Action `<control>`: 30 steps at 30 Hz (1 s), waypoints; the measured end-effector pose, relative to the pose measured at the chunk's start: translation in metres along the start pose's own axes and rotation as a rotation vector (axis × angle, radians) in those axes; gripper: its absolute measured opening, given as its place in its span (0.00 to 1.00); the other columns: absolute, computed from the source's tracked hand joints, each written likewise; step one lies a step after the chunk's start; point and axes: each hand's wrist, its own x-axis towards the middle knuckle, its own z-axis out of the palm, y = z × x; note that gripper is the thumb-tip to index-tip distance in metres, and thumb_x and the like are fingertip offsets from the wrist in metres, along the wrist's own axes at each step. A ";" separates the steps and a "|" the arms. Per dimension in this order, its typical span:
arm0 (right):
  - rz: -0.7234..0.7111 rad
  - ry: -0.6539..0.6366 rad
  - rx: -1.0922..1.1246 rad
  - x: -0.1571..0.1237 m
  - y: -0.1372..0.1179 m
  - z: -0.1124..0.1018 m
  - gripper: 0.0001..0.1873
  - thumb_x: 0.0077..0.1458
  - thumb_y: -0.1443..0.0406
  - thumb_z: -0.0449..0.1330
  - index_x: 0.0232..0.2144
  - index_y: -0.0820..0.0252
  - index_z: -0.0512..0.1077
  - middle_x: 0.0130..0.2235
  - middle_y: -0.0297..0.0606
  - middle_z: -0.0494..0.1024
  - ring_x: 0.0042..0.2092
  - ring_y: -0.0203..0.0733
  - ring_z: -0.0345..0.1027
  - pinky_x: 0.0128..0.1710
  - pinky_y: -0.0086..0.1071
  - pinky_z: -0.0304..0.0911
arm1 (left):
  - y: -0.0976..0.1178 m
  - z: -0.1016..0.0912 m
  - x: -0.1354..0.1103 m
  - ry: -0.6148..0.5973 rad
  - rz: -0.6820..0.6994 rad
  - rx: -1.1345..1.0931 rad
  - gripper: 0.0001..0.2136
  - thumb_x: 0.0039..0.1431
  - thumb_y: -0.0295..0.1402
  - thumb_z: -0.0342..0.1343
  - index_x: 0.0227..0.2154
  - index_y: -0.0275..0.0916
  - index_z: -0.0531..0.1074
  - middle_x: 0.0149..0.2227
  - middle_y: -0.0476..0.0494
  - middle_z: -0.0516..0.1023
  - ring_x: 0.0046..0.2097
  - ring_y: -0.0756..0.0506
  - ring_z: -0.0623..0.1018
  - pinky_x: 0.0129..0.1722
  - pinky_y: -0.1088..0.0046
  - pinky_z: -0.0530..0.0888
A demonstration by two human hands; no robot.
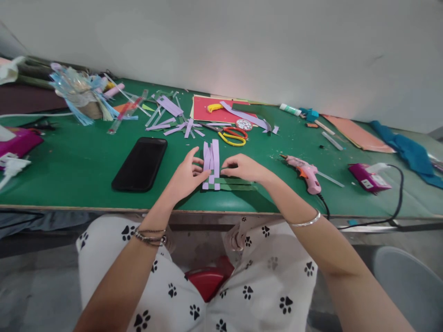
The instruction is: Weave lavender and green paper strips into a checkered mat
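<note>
Several purple paper strips (215, 159) stand side by side near the table's front edge, and their lower ends cross green paper strips (238, 185) in a small woven check. My left hand (188, 177) is at the left of the weave, fingers apart, its thumb resting on the purple strips. On the other side, my right hand (244, 167) has its thumb and forefinger curled together close to the purple strips. Whatever may be between those fingertips is too small to make out.
A black phone (140, 163) lies left. Behind the weave are scissors (233, 136), purple scraps (169, 106) and red paper (204, 110). To the right are a pink glue gun (304, 173) and a magenta power adapter (369, 177) with a cord.
</note>
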 end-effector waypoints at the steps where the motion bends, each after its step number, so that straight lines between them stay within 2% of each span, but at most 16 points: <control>1: -0.013 -0.011 0.010 0.000 -0.001 0.000 0.10 0.46 0.61 0.58 0.26 0.63 0.74 0.24 0.31 0.71 0.28 0.32 0.59 0.29 0.29 0.50 | 0.001 0.000 0.000 -0.004 -0.044 -0.008 0.36 0.45 0.30 0.58 0.58 0.33 0.51 0.41 0.42 0.69 0.31 0.52 0.72 0.31 0.73 0.71; 4: -0.071 -0.068 0.080 -0.003 -0.006 0.001 0.10 0.46 0.61 0.56 0.25 0.63 0.72 0.23 0.30 0.69 0.26 0.31 0.57 0.28 0.28 0.51 | 0.001 0.000 0.001 -0.002 -0.086 0.064 0.36 0.46 0.34 0.59 0.58 0.32 0.53 0.45 0.38 0.71 0.35 0.48 0.74 0.33 0.71 0.72; 8: -0.128 -0.111 0.133 -0.007 -0.013 0.001 0.11 0.47 0.61 0.55 0.26 0.63 0.71 0.23 0.30 0.68 0.26 0.31 0.57 0.28 0.28 0.52 | 0.002 0.000 0.001 0.037 -0.040 0.266 0.33 0.50 0.39 0.56 0.58 0.35 0.54 0.46 0.38 0.73 0.39 0.44 0.75 0.38 0.68 0.72; 14: -0.175 -0.041 0.054 -0.008 -0.013 0.004 0.10 0.48 0.61 0.55 0.25 0.63 0.71 0.24 0.31 0.70 0.28 0.32 0.59 0.31 0.29 0.52 | 0.012 -0.006 -0.004 0.022 -0.057 0.448 0.37 0.53 0.44 0.53 0.61 0.34 0.46 0.50 0.34 0.70 0.38 0.42 0.77 0.39 0.65 0.71; 15: -0.186 -0.028 0.054 -0.008 -0.013 0.004 0.10 0.48 0.61 0.55 0.25 0.63 0.71 0.24 0.31 0.70 0.28 0.32 0.59 0.31 0.29 0.52 | 0.014 -0.007 -0.005 0.019 -0.058 0.492 0.37 0.53 0.45 0.52 0.62 0.35 0.45 0.50 0.33 0.70 0.37 0.42 0.77 0.38 0.64 0.71; 17: -0.200 -0.012 0.061 -0.008 -0.012 0.004 0.10 0.48 0.61 0.55 0.26 0.63 0.71 0.24 0.31 0.70 0.28 0.32 0.59 0.31 0.28 0.52 | 0.016 -0.010 -0.006 -0.022 -0.073 0.549 0.36 0.54 0.46 0.50 0.62 0.34 0.45 0.41 0.36 0.75 0.35 0.40 0.77 0.36 0.63 0.71; 20: -0.215 -0.010 0.058 -0.009 -0.012 0.004 0.10 0.48 0.61 0.55 0.26 0.63 0.71 0.25 0.31 0.70 0.28 0.32 0.59 0.31 0.28 0.52 | 0.014 -0.010 -0.004 -0.064 -0.063 0.472 0.36 0.54 0.46 0.51 0.61 0.33 0.48 0.30 0.43 0.76 0.33 0.41 0.76 0.34 0.65 0.71; 25: -0.175 -0.030 0.060 -0.012 -0.013 0.004 0.11 0.48 0.61 0.56 0.26 0.63 0.73 0.23 0.31 0.71 0.27 0.31 0.59 0.31 0.28 0.53 | 0.007 -0.005 0.005 -0.074 -0.012 0.202 0.37 0.48 0.35 0.58 0.60 0.34 0.50 0.29 0.47 0.75 0.30 0.45 0.76 0.30 0.70 0.72; 30: -0.125 -0.074 0.098 -0.013 -0.011 0.005 0.13 0.49 0.61 0.55 0.27 0.65 0.74 0.20 0.31 0.70 0.24 0.30 0.59 0.28 0.27 0.54 | 0.005 -0.004 0.006 -0.050 -0.040 0.173 0.38 0.49 0.31 0.57 0.62 0.35 0.45 0.29 0.49 0.75 0.27 0.45 0.75 0.30 0.68 0.73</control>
